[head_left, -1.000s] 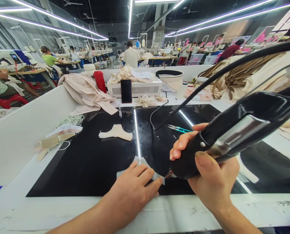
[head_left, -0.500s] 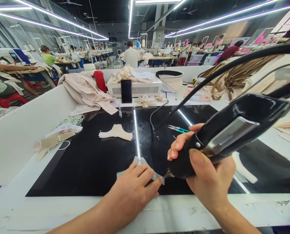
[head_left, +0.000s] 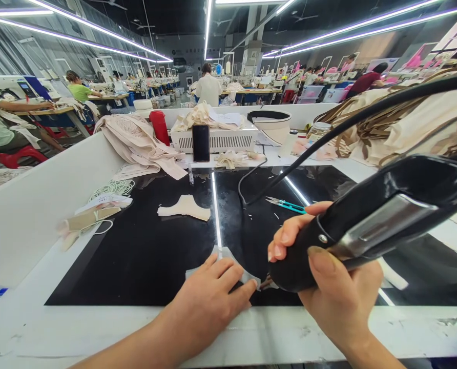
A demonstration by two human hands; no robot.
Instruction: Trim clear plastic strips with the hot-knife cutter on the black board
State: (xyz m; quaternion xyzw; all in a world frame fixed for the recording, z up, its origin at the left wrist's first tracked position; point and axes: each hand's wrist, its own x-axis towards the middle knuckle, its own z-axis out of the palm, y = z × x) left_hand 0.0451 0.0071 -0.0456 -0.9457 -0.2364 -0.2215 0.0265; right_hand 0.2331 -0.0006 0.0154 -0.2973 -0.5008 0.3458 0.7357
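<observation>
My left hand [head_left: 213, 294] lies with fingers spread on a translucent pale template [head_left: 225, 252] on the black mat [head_left: 136, 261], pressing it flat. What lies under the template is mostly hidden. My right hand [head_left: 338, 287] is wrapped round a black corded handheld tool [head_left: 370, 220], which is tilted up to the right. The tool's metal tip [head_left: 267, 282] is beside the template's right corner, close to my left fingertips; whether they touch I cannot tell. Farther back on the mat lies a cream fabric piece [head_left: 185, 207].
Teal-handled snips [head_left: 288, 206] lie behind my right hand. A black cable [head_left: 309, 154] arches over the right side. Behind the mat stand a phone [head_left: 201, 143], a white vented box [head_left: 232, 140] and fabric piles [head_left: 136, 141]. Elastic cords [head_left: 111, 189] lie left. Other people sit farther off.
The tool and my right hand have shifted slightly right and down, with the tip a little away from the template's corner. My left hand stays in nearly the same place.
</observation>
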